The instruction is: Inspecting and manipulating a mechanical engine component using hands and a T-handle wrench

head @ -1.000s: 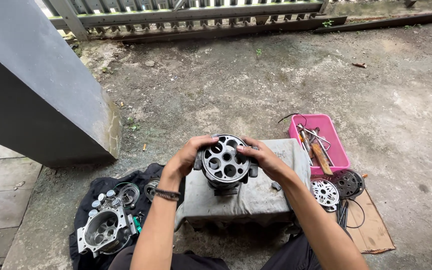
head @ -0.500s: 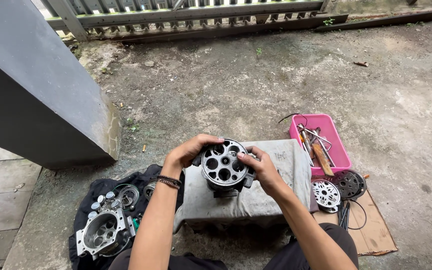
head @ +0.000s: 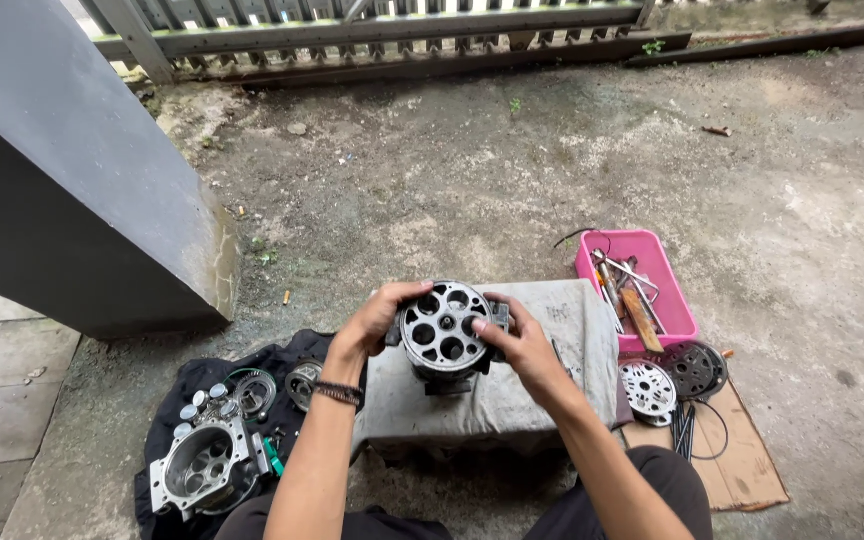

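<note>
A round metal cylinder block (head: 444,328) with several bores in its top face stands upright on a grey cloth-covered stand (head: 552,400). My left hand (head: 377,320) grips its left side, a dark bracelet on that wrist. My right hand (head: 517,340) holds its right side. Both hands wrap around the part, fingers on its rim.
A pink tray (head: 677,315) with tools sits to the right. Two round plates (head: 670,378) lie on cardboard (head: 742,470). A metal housing (head: 202,468) and small rings rest on a black cloth (head: 167,465) at left. A grey pillar (head: 72,170) stands left; a fence (head: 372,30) runs behind.
The cylinder block has tilted slightly and shifted a little lower and toward me between my hands. My fingers have moved around its rim.
</note>
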